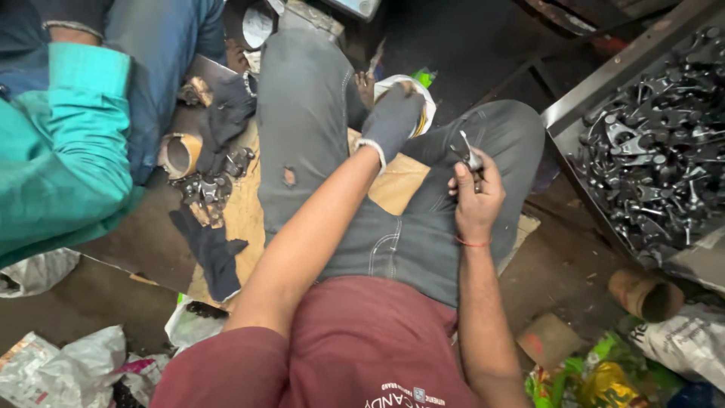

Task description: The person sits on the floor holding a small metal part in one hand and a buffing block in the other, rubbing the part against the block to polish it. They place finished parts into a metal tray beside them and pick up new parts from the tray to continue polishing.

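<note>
My left hand [393, 117], in a dark glove, reaches forward over my knee into a white bowl-like container [423, 94] on the floor; whether it grips anything there is hidden. My bare right hand [476, 198], with a red thread at the wrist, holds a small dark metal part [466, 153] above my right thigh. I sit with grey jeans and a maroon shirt. A small heap of similar metal parts [208, 185] lies on cardboard [242, 219] to my left.
A metal tray [596, 91] full of dark metal parts [664, 151] stands at the right. Another person in a teal sleeve [60, 151] and blue jeans sits at the left. Nearby lie cardboard tubes [180, 155], a dark cloth [211, 253] and plastic bags [68, 370].
</note>
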Motion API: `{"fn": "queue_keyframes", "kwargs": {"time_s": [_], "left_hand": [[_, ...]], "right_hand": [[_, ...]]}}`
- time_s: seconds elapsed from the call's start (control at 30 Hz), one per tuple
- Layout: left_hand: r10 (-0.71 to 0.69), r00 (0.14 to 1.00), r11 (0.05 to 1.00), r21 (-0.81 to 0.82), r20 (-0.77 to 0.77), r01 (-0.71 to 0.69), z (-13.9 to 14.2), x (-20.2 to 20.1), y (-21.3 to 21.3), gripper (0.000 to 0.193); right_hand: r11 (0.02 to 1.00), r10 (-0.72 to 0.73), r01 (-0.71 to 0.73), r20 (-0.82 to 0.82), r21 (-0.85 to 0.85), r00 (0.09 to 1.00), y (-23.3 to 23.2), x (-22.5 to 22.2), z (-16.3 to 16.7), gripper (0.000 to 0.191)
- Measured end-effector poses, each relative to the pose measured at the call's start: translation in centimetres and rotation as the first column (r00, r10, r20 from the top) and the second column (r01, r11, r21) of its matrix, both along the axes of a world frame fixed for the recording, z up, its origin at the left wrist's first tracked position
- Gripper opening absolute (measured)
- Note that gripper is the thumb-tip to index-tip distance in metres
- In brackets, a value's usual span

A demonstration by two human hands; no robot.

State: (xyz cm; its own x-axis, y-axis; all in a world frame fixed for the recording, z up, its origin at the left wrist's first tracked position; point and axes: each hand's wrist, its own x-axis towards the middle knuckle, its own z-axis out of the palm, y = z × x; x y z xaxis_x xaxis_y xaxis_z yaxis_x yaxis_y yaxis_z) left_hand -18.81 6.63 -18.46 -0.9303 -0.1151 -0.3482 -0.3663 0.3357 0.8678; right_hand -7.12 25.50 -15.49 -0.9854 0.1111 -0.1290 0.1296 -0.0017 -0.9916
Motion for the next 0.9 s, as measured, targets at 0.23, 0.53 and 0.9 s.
{"fn": "queue_keyframes", "kwargs": {"time_s": [0.23,0.53,0.9], "left_hand": [[-0.360,0.910,0.839,0.355,-0.208,0.413,7.1,4.4,-0.6,0.034],[-0.317,0.941,0.908,0.247,-0.119,0.338,10.5,3.3,-1.5,0.034],[-0.243,0.952,0.970,-0.055,-0.187,0.237,10.7,-5.1,-1.5,0.031]], "right_hand": [[1.000,0.009,-0.009,0.037,-0.005,0.999,-0.3,0.0,-1.0,0.021],[0.990,0.131,-0.134,0.078,0.035,0.988,-0.8,-2.4,-0.6,0.009],[0.936,0.265,-0.231,0.099,-0.266,0.959,-1.6,-15.3,-1.5,0.028]]}}
